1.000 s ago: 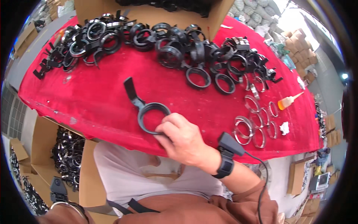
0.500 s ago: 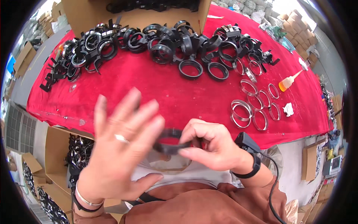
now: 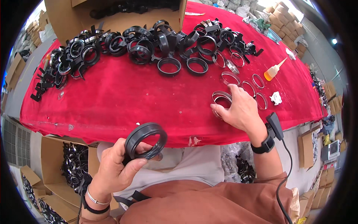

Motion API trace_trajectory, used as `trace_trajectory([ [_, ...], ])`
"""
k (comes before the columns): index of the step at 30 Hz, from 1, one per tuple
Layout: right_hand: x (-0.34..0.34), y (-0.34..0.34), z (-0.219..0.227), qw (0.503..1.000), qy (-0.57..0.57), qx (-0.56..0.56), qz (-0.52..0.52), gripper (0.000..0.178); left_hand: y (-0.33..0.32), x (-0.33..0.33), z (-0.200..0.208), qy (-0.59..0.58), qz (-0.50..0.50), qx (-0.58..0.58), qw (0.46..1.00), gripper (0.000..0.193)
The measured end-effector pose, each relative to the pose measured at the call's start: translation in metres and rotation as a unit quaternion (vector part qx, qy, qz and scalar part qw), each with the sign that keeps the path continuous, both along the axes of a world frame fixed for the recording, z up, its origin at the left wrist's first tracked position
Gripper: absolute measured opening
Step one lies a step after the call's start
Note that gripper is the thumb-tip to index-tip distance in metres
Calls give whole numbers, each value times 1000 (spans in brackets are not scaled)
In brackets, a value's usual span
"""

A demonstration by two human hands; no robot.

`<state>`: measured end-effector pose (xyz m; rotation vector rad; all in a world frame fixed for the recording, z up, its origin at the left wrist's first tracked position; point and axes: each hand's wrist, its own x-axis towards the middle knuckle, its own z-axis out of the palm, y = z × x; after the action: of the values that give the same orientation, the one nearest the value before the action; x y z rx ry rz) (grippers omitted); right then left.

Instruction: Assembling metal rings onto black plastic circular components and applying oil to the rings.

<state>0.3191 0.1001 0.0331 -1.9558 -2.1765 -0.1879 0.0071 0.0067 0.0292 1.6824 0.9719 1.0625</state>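
Observation:
My left hand [image 3: 116,170] grips a thick black ring [image 3: 130,143] between thumb and fingers, tilted above the table's front edge. Over on the right, my right hand [image 3: 244,111] reaches over a group of thin metal rings. Its thumb and index finger are spread beside a pair of silvery rings [image 3: 220,92] that stand close together. The palm covers part of the group, and the other fingertips are hidden. Several more thin metal rings, among them one with a narrow band [image 3: 253,77], lie just beyond this hand.
A long heap of black ring clamps [image 3: 140,52] runs across the red-covered table [image 3: 123,99], before a cardboard box [image 3: 164,19]. At right are a bottle with amber liquid [image 3: 269,74] and crumpled white tissue [image 3: 276,98]. A box of metal parts [image 3: 54,170] stands at lower left.
The black ring has passed from my right hand to my left. My right hand has moved right and forward to the metal rings. The view has shifted slightly.

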Motion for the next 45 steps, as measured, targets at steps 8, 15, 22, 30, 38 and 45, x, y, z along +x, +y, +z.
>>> trace_trajectory([
  [8,1,18,8,994,14,-101,-35,69,-13,-14,-23,-85,42,-125,988,26],
  [15,-4,26,0,993,61,-20,103,69,-16,-18,-39,-188,69,-184,962,21],
  [22,-53,31,2,947,58,86,304,67,-17,-18,-57,-320,63,-296,898,19],
  [30,-97,20,-58,892,367,104,242,67,-21,-11,-65,-352,34,-307,884,28],
  [38,-85,-21,-59,977,170,89,93,64,-19,-6,-63,-374,14,-358,855,49],
  [45,-66,3,-5,942,165,-81,281,71,-20,-7,-65,-395,0,-379,837,52],
])
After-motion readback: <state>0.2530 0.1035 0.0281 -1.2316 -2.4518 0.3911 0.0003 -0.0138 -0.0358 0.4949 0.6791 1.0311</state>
